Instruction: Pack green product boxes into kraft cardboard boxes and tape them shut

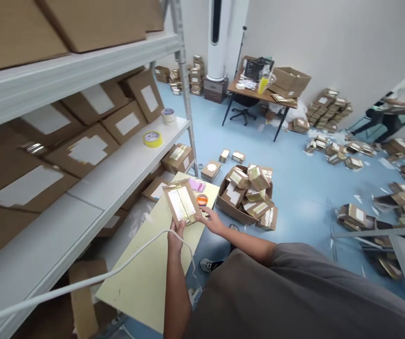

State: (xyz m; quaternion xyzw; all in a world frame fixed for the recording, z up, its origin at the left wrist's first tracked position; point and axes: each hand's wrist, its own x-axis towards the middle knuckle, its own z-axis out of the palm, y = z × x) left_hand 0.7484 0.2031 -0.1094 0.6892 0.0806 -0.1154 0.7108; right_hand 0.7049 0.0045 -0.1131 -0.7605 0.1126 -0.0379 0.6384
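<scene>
Both my hands hold a small cardboard box (170, 192) above a pale yellow table (146, 273). A white label and shiny clear tape cover the box's upper face. My left hand (176, 235) grips its near edge from below, fingers closed on it. At the lower right corner, my right hand (212, 221) is closed on the same box. Just beyond that hand lies an orange tape roll (202, 200), with a pinkish item (197, 185) behind it. A white cable (117, 273) passes in front of my left wrist.
A metal shelf (92, 197) with labelled boxes and a yellow tape roll (152, 139) stands at left. An open carton (234, 214) heaped with taped boxes sits on the floor at right. A desk (244, 91) stands behind. Another person (396, 106) is at far right.
</scene>
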